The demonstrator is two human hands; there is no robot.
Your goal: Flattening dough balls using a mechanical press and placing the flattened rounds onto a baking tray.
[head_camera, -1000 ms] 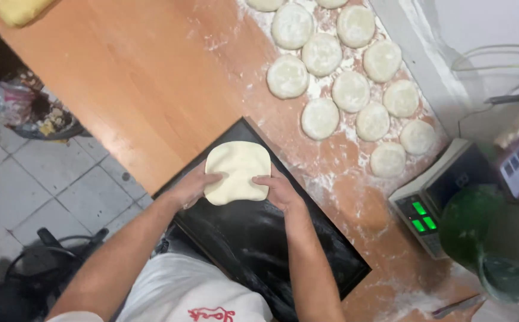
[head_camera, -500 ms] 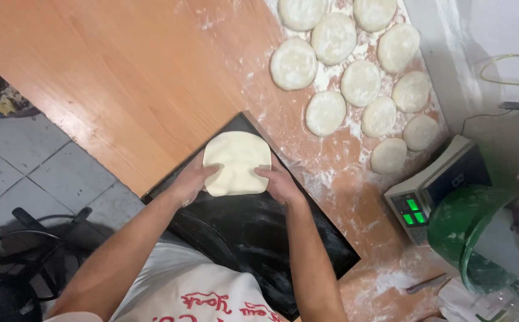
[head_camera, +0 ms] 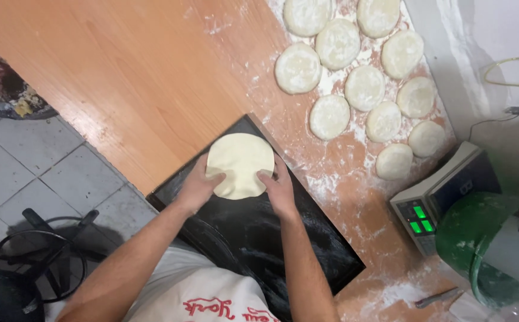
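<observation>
A flat round of pale dough [head_camera: 240, 164] lies at the far end of a black baking tray [head_camera: 307, 250] on the wooden table. My left hand [head_camera: 197, 188] grips the round's left edge, fingers curled under it. My right hand [head_camera: 277, 186] holds its right edge the same way. Both forearms reach in from the bottom of the view.
Several floured dough discs [head_camera: 364, 86] lie in rows on the table at the upper right. A digital scale [head_camera: 441, 197] with green digits stands at the right, a green bucket [head_camera: 480, 244] beside it. The table edge runs diagonally; tiled floor and a stool [head_camera: 39, 256] lie left.
The dough round has become wider and rounder between my hands. My hands stay on its two sides at the tray's far end.
</observation>
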